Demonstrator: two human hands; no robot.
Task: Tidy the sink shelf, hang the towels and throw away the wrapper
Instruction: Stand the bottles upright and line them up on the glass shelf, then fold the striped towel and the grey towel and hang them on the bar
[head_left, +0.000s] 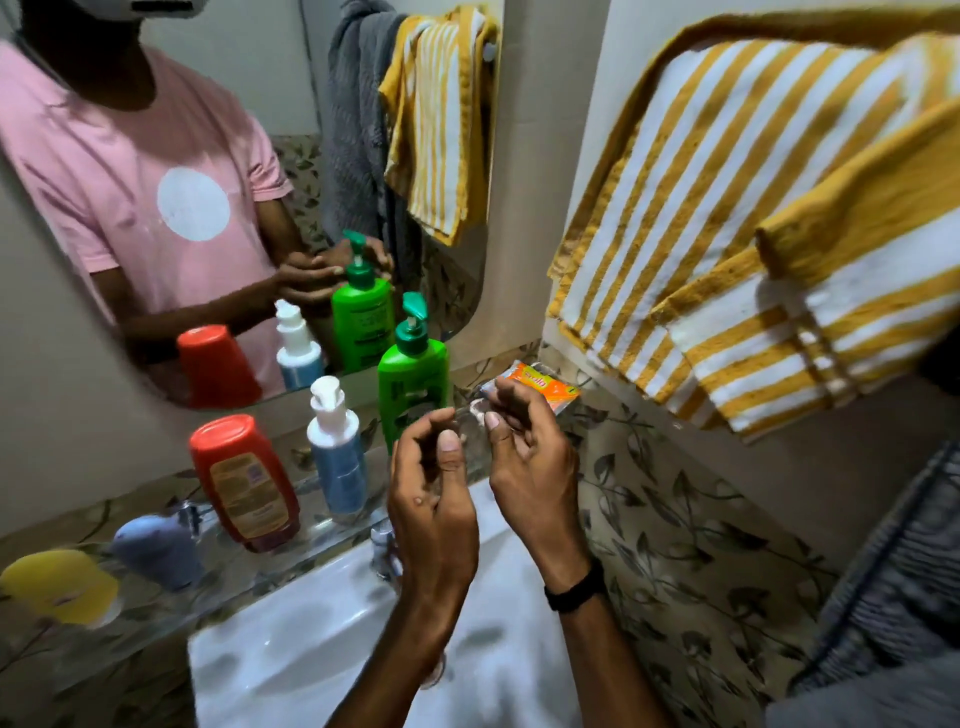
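An orange wrapper with a silvery torn edge is at the right end of the glass sink shelf. My right hand pinches its left edge between thumb and fingers. Just left of it, my left hand hovers over the shelf with fingers loosely curled and nothing in them. A yellow and white striped towel hangs on the right wall. A grey towel hangs below it at the lower right.
On the shelf stand a green pump bottle, a blue and white pump bottle, an upside-down red bottle, a blue-grey container and a yellow one. The white sink and tap lie below. A mirror hangs behind.
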